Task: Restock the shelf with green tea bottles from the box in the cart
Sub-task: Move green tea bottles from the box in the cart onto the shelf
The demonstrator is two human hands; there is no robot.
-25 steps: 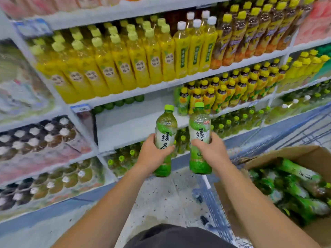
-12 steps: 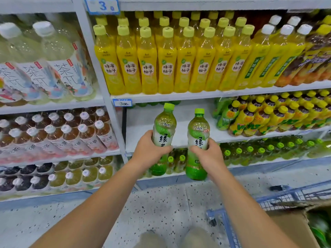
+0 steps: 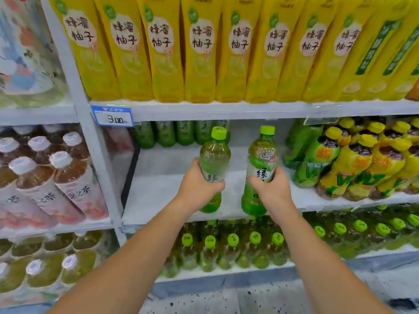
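Left hand: my view from the head camera shows the left hand [image 3: 196, 189] with its fingers curled tight around the left green tea bottle [image 3: 214, 158], gripping it at the label.
Right hand: the right hand [image 3: 272, 193] has its fingers wrapped around the right green tea bottle [image 3: 261, 158], also at mid-body.
Held bottles: both have lime-green caps, stand close to upright, are side by side but apart, and are held in front of the bare stretch of the middle shelf [image 3: 163, 189]. I cannot tell whether either base touches it.
Writing on held bottles: I read the character 绿 in black on a white panel on the right bottle. The same character shows partly above the thumb on the left one.
Back of the shelf: a row of back-row green bottles [image 3: 174, 132] stands against the rear; their writing is too blurred to read.
Price tag: a blue-edged price tag [image 3: 112, 116] on the shelf edge above reads 3.00.
Shelf above: tall yellow bottles [image 3: 199, 53] are labelled 蜂蜜柚子.
Right of the gap: yellow-capped bottles [image 3: 353, 164] carry orange lettering that I cannot make out.
Left bay: white-capped bottles [image 3: 72, 177] have labels reading 果之茶.
Shelf below: green-capped bottles [image 3: 233, 250] stand in rows.
Floor: a speckled floor [image 3: 226, 300] shows between my forearms.
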